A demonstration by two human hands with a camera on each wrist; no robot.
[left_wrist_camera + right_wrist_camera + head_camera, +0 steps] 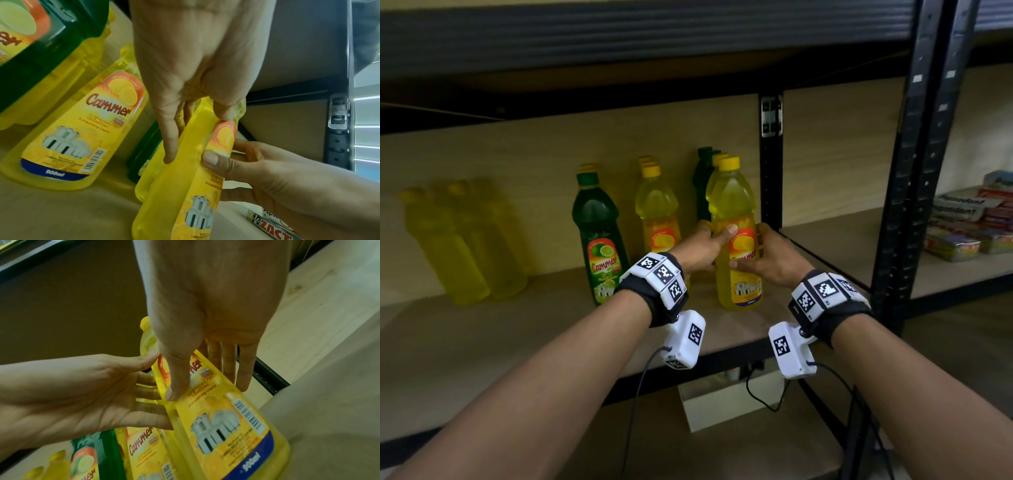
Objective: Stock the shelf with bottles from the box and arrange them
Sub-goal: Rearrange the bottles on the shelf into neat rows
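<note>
A yellow lemon dish-soap bottle [732, 198] [185, 186] [226, 426] stands upright at the front right of the wooden shelf [517, 342]. Both hands hold it by the label. My left hand [714, 240] [197, 129] grips it from the left, thumb on the front and fingers behind. My right hand [751, 250] [207, 384] grips it from the right, thumb on the label. More yellow and green bottles stand behind it. To its left stand a yellow bottle [655, 205] and a green lime bottle [599, 240], each heading a row.
Several blurred yellow bottles [465, 240] stand at the far left. A black upright post [770, 171] bounds the shelf just right of the held bottle. Toothpaste boxes [969, 222] lie on the neighbouring shelf. A white box [722, 401] sits below the shelf edge.
</note>
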